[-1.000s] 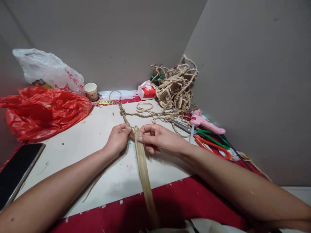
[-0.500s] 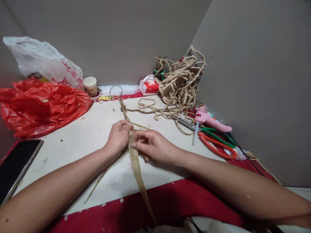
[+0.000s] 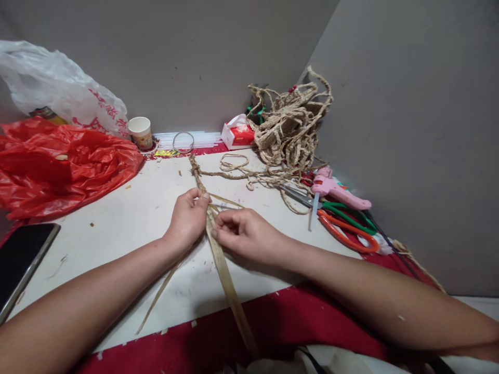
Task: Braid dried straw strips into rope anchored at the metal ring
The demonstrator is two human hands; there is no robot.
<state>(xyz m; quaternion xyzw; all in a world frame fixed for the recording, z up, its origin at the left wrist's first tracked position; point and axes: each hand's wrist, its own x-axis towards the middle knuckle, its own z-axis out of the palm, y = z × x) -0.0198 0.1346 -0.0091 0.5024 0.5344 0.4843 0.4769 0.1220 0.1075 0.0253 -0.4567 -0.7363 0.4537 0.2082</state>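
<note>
My left hand point(image 3: 189, 215) pinches a braided straw cord point(image 3: 200, 183) between thumb and finger, at the spot where its loose strands split apart. My right hand point(image 3: 245, 234) has thumb and fingertips closed on the edge of a wide, flat straw strip point(image 3: 226, 275), just below the left hand. That strip runs down past the front of the white board. A thin strand point(image 3: 226, 200) points off to the right above my right hand, and another narrow strand point(image 3: 158, 298) trails out below my left forearm. The cord's knotted top end point(image 3: 194, 165) lies on the board.
A heap of braided cord point(image 3: 288, 130) stands at the back right beside a red tissue pack point(image 3: 238, 132). Scissors point(image 3: 343, 228) and a pink glue gun point(image 3: 339, 191) lie at the right. A paper cup point(image 3: 139, 132), red plastic bag point(image 3: 70, 166) and phone point(image 3: 25, 259) are at the left.
The view has shifted slightly. My right fingers have drawn closer together on the wide strip's edge, and the strip looks narrower and more folded. My left hand keeps its pinch.
</note>
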